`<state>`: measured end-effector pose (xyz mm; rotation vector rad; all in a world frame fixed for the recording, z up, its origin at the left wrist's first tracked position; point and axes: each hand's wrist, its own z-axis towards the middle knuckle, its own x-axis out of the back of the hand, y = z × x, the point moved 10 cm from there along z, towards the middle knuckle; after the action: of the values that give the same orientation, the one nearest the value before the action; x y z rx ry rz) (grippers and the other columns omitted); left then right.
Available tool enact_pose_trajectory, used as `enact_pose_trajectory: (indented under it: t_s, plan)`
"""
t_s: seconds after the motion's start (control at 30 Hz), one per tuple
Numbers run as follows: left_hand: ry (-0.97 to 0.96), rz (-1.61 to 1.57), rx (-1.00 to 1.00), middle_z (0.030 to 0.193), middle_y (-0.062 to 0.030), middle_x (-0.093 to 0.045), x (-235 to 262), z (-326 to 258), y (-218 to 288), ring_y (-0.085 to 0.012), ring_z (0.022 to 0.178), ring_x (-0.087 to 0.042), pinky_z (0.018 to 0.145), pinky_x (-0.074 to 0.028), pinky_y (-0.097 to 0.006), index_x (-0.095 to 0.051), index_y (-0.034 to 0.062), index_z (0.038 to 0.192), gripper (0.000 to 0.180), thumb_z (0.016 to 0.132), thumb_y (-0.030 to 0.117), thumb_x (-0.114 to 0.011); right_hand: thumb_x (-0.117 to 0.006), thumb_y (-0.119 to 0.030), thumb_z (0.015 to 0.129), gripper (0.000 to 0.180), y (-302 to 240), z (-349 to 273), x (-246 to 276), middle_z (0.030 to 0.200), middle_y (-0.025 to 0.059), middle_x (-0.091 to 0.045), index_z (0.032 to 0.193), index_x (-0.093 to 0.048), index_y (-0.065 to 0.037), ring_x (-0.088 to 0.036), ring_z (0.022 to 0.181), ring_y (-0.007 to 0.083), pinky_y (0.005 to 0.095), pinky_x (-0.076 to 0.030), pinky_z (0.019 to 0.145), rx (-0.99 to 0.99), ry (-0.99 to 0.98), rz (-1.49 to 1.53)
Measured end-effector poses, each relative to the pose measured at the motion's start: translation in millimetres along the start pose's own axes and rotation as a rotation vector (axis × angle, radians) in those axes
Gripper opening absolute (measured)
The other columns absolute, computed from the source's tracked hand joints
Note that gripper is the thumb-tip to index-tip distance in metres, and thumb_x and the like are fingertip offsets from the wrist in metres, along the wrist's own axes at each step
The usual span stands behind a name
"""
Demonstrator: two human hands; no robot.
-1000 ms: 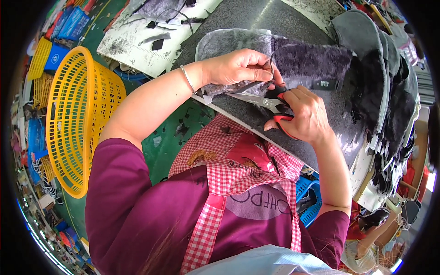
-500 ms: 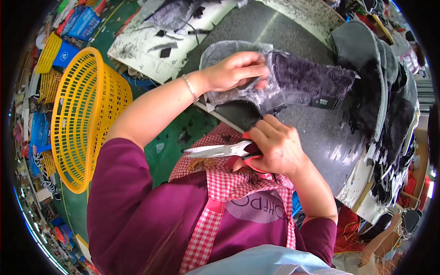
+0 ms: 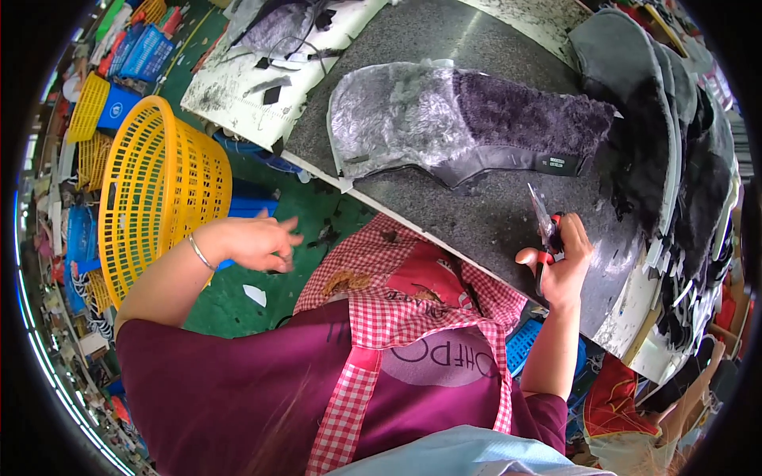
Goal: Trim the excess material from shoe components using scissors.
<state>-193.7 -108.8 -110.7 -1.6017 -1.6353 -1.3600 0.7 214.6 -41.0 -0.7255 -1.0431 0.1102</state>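
Dark speckled worktop (image 3: pixel 444 47) is carrying 1 fuzzy boot-shaped liner (image 3: pixel 460 127), grey to purple pile, lying flat mid-surface. Yellow lattice plastic basket (image 3: pixel 159 190) is standing left. Left hand (image 3: pixel 258 242) is hanging open, empty. Right hand (image 3: pixel 559 266) is gripping red-handled scissors (image 3: pixel 544 230), blades pointing up.

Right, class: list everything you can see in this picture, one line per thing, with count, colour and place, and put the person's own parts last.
Fur-lined piece: one, grey and dark purple, flat on the worktable.
Worktable: one, dark grey top, upper middle.
Scissors: one pair, red handles, in the right hand.
Stack of cut pieces: one pile, grey and black, table's right end.
Basket: one, yellow, on the floor at left.
Crates: several, blue and yellow, far left.
Apron: one, red-and-white check.
Left hand: empty, open, over the green floor.
Right hand: holding the scissors.
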Motion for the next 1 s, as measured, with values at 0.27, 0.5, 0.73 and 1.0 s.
enact_pose_trajectory:
  t_s: [0.27,0.5,0.73,1.0]
  plan:
    - [0.242,-0.799,-0.179,0.112,-0.0129,-0.074,170.6,85.3,9.4,-0.0211,0.097,-0.071,0.082,-0.057,-0.033,-0.074,0.0028,0.114,0.028,0.087,0.011,-0.076,-0.096,-0.046,0.055,0.068,0.0,-17.0,12.2,0.071,0.0128,-0.045,0.084,-0.057,0.002,-0.047,0.064,0.0317,0.0413,-0.038,0.057,-0.038,0.092,-0.016]
    - [0.908,0.029,0.188,0.111,-0.0195,-0.069,204.2,175.5,-61.9,-0.0365,0.111,-0.064,0.098,-0.047,-0.046,-0.064,-0.0001,0.110,0.044,0.090,0.037,-0.075,-0.093,-0.026,0.067,0.044,-39.9,-6.6,121.9,0.078,0.0103,-0.061,0.091,-0.065,-0.002,-0.060,0.071,0.0297,0.0401,-0.048,0.066,-0.063,0.649,-0.474]
    - [1.135,0.155,-0.009,0.075,-0.0121,-0.067,305.2,105.9,2.0,-0.0262,0.062,-0.068,0.054,-0.051,-0.036,-0.065,0.0059,0.097,0.025,0.093,0.029,-0.074,-0.081,-0.029,0.084,0.044,8.4,8.3,187.4,0.103,0.0137,-0.071,0.113,-0.060,-0.003,-0.068,0.099,0.0343,0.0435,-0.053,0.083,-0.405,0.655,-0.888]
    - [1.022,0.396,0.542,0.119,-0.0231,-0.070,403.3,-58.0,-290.3,-0.0376,0.113,-0.067,0.096,-0.051,-0.040,-0.063,-0.0001,0.127,0.049,0.099,0.040,-0.065,-0.083,-0.026,0.081,0.051,15.3,27.5,188.9,0.110,0.0167,-0.067,0.118,-0.055,-0.004,-0.062,0.112,0.0349,0.0432,-0.048,0.096,-0.493,0.582,-0.897]
